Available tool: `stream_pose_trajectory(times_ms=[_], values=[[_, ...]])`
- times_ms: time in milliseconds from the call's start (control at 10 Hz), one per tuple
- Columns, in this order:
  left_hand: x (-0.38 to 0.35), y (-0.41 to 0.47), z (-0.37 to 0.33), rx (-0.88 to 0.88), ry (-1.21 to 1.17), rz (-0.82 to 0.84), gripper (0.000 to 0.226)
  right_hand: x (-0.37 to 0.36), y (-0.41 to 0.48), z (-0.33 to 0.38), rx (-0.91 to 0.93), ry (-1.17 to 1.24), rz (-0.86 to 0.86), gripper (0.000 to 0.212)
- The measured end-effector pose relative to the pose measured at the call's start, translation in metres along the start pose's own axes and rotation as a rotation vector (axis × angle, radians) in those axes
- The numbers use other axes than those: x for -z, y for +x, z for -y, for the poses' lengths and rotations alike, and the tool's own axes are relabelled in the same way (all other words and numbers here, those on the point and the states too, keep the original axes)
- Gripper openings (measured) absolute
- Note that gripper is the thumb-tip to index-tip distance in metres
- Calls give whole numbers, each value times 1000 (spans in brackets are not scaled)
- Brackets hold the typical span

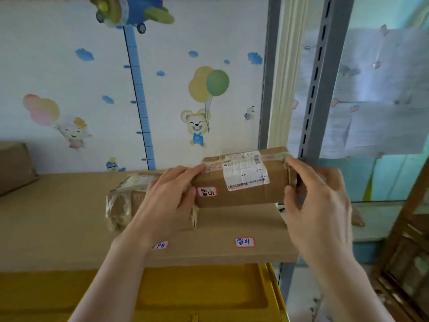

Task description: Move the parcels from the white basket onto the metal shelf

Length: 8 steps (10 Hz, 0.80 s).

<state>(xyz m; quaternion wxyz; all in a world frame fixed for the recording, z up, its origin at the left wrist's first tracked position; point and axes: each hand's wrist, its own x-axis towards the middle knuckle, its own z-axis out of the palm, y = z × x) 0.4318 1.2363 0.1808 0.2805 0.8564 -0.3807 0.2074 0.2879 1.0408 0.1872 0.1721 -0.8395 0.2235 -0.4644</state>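
Parcel held: a long brown cardboard parcel lay on its side on the shelf board, just right of the frame's centre, with a white shipping label on top and a small red-edged sticker with handwritten characters on its near face.
Left hand: the left hand lay spread, palm down, over the parcel's 9 o'clock end, fingers loosely curled across the top edge and thumb on the near face beside the sticker.
Right hand: the right hand was cupped round the parcel's 3 o'clock end, thumb on the near corner and fingers wrapped behind the end flap; partly open, pressed against the cardboard.
Second parcel: a smaller taped box sat at 9 o'clock of the first, touching it or nearly so, partly hidden under the left hand.
Shelf: the metal shelf showed grey slotted uprights at 1 o'clock; its level was lined with a cardboard sheet bearing two red-edged stickers on the near strip.
Third box: another brown box stood at the far 9 o'clock edge, well apart from the others.
Below: a yellow crate sat under the shelf level at 6 o'clock.
Behind: a wall with cartoon balloons, a bear and a blue height scale.
White basket: out of view.
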Motion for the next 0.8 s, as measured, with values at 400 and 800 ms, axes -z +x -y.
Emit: stream_pose_trajectory(times_ms=[400, 800], values=[[-10, -2, 3, -39, 216, 124, 50, -43, -12, -33, -15, -85, 10, 24], [-5, -30, -2, -108, 44, -88, 39, -22, -8, -42, 96, 131, 181, 39]])
